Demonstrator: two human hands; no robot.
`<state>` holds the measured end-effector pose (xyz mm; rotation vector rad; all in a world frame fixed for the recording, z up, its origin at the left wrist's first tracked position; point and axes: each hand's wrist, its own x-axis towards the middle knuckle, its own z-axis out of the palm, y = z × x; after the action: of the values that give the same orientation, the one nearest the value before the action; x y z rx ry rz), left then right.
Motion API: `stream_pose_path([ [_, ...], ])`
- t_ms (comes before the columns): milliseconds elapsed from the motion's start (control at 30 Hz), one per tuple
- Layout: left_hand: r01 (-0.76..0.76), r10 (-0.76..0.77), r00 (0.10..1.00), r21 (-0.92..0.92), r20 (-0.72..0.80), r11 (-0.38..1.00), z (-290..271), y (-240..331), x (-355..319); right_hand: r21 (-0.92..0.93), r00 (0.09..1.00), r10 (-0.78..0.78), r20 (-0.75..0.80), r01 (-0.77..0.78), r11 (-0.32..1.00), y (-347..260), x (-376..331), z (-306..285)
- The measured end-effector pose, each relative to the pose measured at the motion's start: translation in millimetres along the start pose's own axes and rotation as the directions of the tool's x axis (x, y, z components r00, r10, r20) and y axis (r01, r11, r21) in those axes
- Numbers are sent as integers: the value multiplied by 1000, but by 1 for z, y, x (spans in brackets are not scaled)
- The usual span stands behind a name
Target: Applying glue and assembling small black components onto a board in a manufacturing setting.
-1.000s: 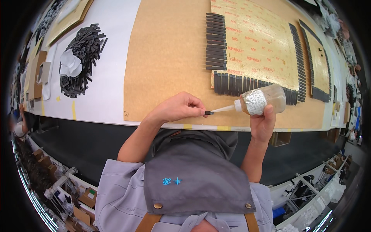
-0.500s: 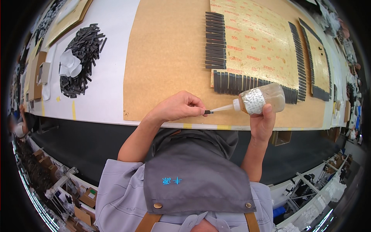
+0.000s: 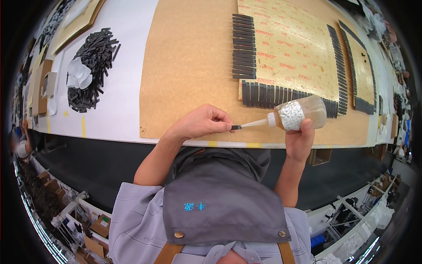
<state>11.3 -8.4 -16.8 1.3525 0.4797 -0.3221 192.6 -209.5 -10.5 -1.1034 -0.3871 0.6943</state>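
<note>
Pinched between the thumb and fingers of my left hand (image 3: 205,121) is a short black strip (image 3: 236,127), its free end pointing right. My right hand (image 3: 300,140) grips a translucent squeeze bottle (image 3: 314,111) with a silvery label, tipped on its side. The long thin nozzle of the bottle reaches left to the strip's free end; whether it touches cannot be made out. Beyond the bottle lies a tan board (image 3: 288,48) with red print, with rows of black strips (image 3: 263,94) along its left, near and right edges.
A heap of loose black strips (image 3: 94,66) lies on the white table at the left, a white crumpled piece (image 3: 79,74) on it. Brown sheeting (image 3: 189,57) covers the table's middle. A second strip-edged board (image 3: 362,75) lies far right. Cardboard boxes (image 3: 42,86) stand far left.
The bottle and my right hand have shifted slightly to the right. My left hand holds the strip in nearly the same place.
</note>
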Motion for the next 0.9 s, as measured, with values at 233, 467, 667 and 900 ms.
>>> stream_pose_path([
  [233, -36, 36, 999, -8, -13, 999, 0, -1, 0, 0, 1000, -4, -4, 4, 1000, 4, 1, -1],
  [467, 15, -15, 1000, -70, -3, 997, -2, 0, -2, -121, 1000, -2, 10, 3, 993, 1, -3, -1],
  [667, -204, 180, 976, -237, -122, 950, 4, -12, 2, 139, 999, 7, 42, -13, 990, -1, -4, -4],
  [900, -347, 367, 929, -447, -44, 824, 6, -17, -7, 172, 999, -25, 31, 19, 985, 5, 1, 1],
])
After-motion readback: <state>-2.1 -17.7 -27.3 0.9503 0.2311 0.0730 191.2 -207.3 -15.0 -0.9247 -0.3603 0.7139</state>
